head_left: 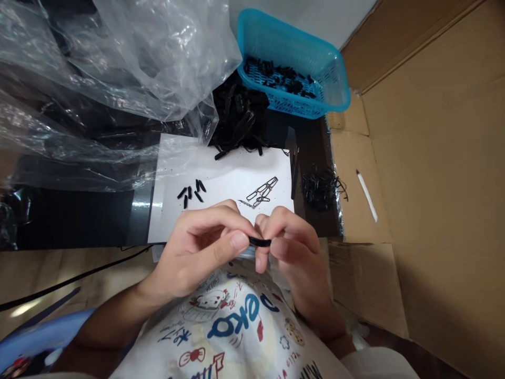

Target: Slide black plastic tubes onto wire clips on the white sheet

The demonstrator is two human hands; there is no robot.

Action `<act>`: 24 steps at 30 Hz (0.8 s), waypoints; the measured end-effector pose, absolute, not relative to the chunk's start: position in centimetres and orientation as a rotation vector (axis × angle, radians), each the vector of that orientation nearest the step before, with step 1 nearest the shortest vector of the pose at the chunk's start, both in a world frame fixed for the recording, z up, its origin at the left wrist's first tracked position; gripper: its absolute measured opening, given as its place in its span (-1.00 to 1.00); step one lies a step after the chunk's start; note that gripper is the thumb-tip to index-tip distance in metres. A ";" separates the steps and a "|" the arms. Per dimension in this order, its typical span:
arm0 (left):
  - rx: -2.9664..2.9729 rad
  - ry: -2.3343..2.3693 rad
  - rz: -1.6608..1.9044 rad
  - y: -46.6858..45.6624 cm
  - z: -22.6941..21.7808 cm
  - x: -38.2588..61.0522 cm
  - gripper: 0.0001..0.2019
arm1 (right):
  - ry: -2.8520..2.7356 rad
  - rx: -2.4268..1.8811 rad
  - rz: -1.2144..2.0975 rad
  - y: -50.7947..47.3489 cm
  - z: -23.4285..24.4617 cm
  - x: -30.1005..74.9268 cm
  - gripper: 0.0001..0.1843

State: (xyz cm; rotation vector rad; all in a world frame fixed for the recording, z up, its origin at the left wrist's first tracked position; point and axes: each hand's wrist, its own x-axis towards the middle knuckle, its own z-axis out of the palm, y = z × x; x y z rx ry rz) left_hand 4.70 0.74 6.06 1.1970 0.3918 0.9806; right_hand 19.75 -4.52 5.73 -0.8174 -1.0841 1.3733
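Observation:
My left hand (201,247) and my right hand (294,250) meet just above my lap, both pinching one small black plastic piece (260,241) between thumbs and fingertips. Beyond the hands lies a white sheet (224,179) with several small black pieces (192,191) at its left and a grey outlined plastic frame (262,192) at its right. A heap of black parts (239,117) sits at the sheet's far edge.
A blue basket (294,60) holding black parts stands at the back. Crumpled clear plastic bags (114,68) cover the left. A small pile of black scraps (321,187) lies right of the sheet. Cardboard (434,184) with a white stick (366,196) fills the right.

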 end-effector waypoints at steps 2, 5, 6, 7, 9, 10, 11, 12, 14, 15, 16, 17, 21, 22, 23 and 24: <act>1.122 0.334 0.951 0.6 6.1 4.8 -0.84 | -1.089 -0.815 1.422 -4.4 5.6 19.8 -0.83; 1.001 0.307 0.911 0.5 6.1 5.0 -0.85 | -0.933 -0.862 1.454 -4.4 5.4 19.5 -0.79; 0.964 0.305 0.897 0.5 6.0 5.0 -0.86 | -0.900 -0.854 1.465 -4.4 5.3 19.4 -0.79; 0.933 0.304 0.881 0.4 6.0 5.1 -0.86 | -0.891 -0.834 1.482 -4.3 5.1 19.4 -0.80; 0.891 0.310 0.859 0.3 6.0 5.1 -0.87 | -0.916 -0.788 1.523 -4.1 4.7 19.4 -0.79; 0.881 0.320 0.856 0.3 5.9 5.2 -0.87 | -0.932 -0.763 1.538 -4.0 4.5 19.5 -0.79; 0.877 0.333 0.856 0.3 5.9 5.2 -0.88 | -0.938 -0.749 1.547 -3.9 4.3 19.5 -0.78; 0.878 0.348 0.858 0.2 5.9 5.2 -0.89 | -0.936 -0.744 1.555 -3.8 4.2 19.6 -0.77; 0.894 0.377 0.850 0.2 5.9 5.1 -0.89 | -0.931 -0.758 1.570 -3.8 4.2 19.7 -0.76; 0.918 0.391 0.843 0.3 5.9 5.0 -0.88 | -0.932 -0.785 1.577 -3.9 4.3 19.8 -0.76; 0.966 0.407 0.848 0.3 6.0 4.9 -0.88 | -0.933 -0.831 1.574 -4.0 4.5 19.9 -0.75; 1.048 0.430 0.871 0.4 6.0 4.8 -0.87 | -0.940 -0.886 1.562 -4.1 4.7 19.9 -0.74; 1.583 0.581 1.077 1.0 6.3 4.2 -0.90 | -1.119 -1.064 1.363 -4.6 6.1 20.6 -0.86; 1.680 0.600 1.100 1.2 6.4 4.1 -0.89 | -1.192 -1.083 1.298 -4.7 6.4 20.8 -0.91; 1.739 0.604 1.107 1.3 6.5 4.1 -0.88 | -1.265 -1.095 1.241 -4.7 6.7 20.9 -0.95; 1.763 0.599 1.109 1.3 6.5 4.1 -0.88 | -1.327 -1.104 1.200 -4.8 6.9 21.0 -0.94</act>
